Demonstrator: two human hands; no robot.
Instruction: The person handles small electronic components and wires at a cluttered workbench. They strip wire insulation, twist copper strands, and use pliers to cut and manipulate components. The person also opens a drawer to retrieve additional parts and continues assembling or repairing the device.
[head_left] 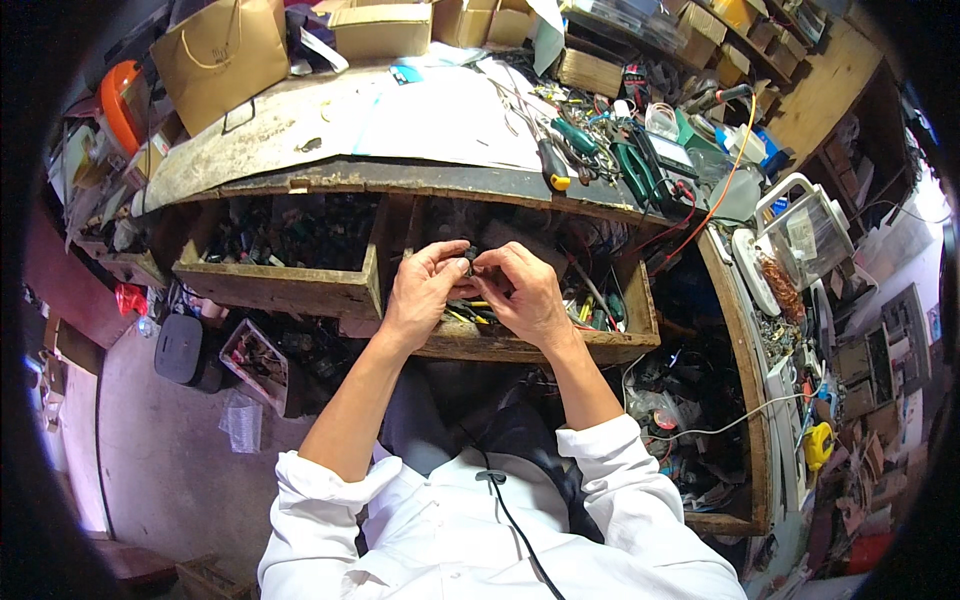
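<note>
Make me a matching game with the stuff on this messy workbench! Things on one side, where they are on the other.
Things:
1. small dark part
2. brown paper bag
3. yellow-tipped screwdriver
4. white kettle

Places:
A. back left of the bench top
B. pinched between the left hand and right hand, over an open drawer
C. far right of the bench
D. lying near the bench's front edge

Pairs: 1-B, 2-A, 3-D, 4-C
</note>
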